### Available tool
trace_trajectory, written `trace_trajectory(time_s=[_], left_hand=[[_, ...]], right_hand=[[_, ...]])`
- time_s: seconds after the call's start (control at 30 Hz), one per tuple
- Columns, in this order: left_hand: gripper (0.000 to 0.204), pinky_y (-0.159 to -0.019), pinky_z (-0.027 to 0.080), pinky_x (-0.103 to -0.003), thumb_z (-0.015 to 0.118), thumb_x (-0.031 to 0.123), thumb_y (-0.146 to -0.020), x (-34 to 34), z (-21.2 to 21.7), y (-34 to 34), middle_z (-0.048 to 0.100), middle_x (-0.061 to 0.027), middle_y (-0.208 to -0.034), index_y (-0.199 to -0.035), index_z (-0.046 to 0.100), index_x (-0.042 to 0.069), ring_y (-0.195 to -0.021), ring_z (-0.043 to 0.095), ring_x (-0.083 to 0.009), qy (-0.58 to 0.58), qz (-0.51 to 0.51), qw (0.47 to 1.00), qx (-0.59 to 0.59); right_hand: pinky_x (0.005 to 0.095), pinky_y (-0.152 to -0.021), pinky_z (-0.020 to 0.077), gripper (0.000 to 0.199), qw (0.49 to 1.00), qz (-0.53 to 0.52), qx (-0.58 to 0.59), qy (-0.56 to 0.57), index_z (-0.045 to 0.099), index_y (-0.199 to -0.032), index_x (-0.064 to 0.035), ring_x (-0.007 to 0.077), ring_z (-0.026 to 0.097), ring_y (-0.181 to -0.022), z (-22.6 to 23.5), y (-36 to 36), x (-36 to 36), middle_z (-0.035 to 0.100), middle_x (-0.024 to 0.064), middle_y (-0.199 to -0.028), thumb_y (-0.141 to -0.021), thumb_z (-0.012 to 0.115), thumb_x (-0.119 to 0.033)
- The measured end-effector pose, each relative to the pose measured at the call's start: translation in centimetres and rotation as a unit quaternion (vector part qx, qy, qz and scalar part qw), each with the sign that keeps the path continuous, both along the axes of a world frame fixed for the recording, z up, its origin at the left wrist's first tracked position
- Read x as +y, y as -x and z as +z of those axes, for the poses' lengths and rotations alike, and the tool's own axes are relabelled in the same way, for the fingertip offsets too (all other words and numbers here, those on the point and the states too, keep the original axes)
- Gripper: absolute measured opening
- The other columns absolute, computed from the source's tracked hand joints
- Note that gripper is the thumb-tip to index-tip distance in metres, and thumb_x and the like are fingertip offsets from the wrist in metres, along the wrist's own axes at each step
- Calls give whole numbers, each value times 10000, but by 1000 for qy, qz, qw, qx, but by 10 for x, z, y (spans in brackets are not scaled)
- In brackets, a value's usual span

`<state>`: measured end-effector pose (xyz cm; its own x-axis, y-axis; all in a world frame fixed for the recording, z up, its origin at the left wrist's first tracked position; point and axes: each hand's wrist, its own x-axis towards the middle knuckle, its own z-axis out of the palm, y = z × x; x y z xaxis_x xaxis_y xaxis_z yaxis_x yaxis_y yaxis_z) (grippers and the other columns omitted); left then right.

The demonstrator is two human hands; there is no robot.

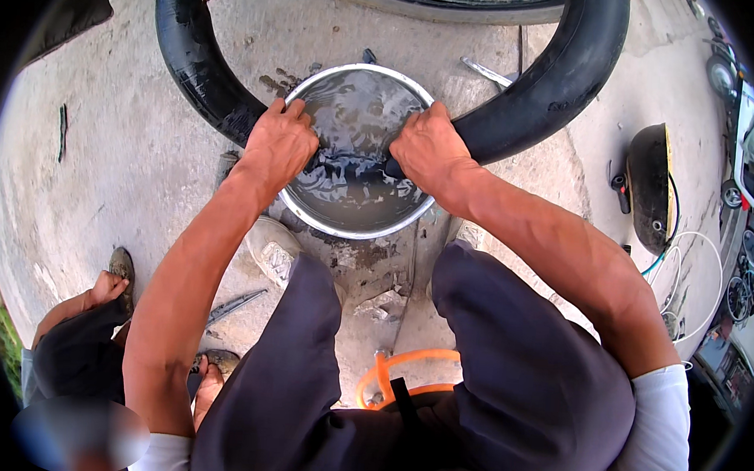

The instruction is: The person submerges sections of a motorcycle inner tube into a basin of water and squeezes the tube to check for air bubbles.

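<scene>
Left hand (281,143) and right hand (431,149) clench the inner tube (555,96), likely pliant, slippery; best held at the basin (356,233) rim.

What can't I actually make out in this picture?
In the head view:
- Tube: top cut off by the upper edge; its lower stretch largely hidden in the murky water of the basin.
- Left hand and right hand: palms hidden by their backs.
- Tire: mostly cut off by the upper edge.
- Orange frame: partly hidden by the legs.
- Other person: head blurred.
</scene>
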<state>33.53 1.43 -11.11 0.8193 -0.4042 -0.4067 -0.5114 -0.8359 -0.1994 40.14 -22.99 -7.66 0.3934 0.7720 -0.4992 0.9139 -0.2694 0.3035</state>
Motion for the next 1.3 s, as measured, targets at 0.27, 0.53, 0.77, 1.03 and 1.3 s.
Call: trace_trajectory(time_s=[0.27, 0.53, 0.77, 1.03, 1.3], left_hand=[[138, -998, 471, -359, 698, 230, -929, -8, -1, -5, 759, -12, -1068, -941, 806, 145, -1210, 624, -199, -29, -8, 999, 21], [118, -984, 478, -350, 703, 209, -914, -10, 3, -9, 767, -16, -1043, -921, 803, 146, -1204, 639, -189, -37, 3, 999, 21], [114, -983, 494, -365, 708, 194, -897, -8, -5, -8, 770, -31, -1018, -891, 805, 135, -1196, 651, -201, -13, -1, 1000, -1], [83, -959, 523, -347, 804, 199, -809, -9, -5, -11, 772, -22, -972, -849, 794, 126, -1169, 669, -186, -14, 11, 1000, -8], [71, -962, 539, -345, 808, 167, -783, -6, -9, -12, 770, -29, -905, -821, 782, 113, -1114, 697, -195, 6, 4, 999, -50]], right_hand=[[478, -880, 498, 171, 997, -16, 36, 60, 799, -1060, -176, 228, 737, -985, -3, -3, 9, 778, 23, -994, -997, 645, -216], [371, -800, 452, 152, 999, 27, 13, 38, 785, -1031, -225, 168, 728, -928, -9, -4, 7, 757, -13, -969, -999, 637, -232], [370, -795, 456, 153, 1000, 7, 14, 16, 785, -954, -228, 152, 744, -928, -14, -4, 8, 769, -37, -933, -995, 639, -206], [375, -821, 476, 145, 1000, 3, 3, -31, 787, -923, -228, 167, 767, -914, -24, -5, 5, 780, -21, -896, -980, 654, -208], [465, -959, 477, 231, 995, -57, 76, -23, 836, -1028, -163, 238, 757, -1059, -23, -11, 15, 816, 48, -1065, -999, 626, -256]])
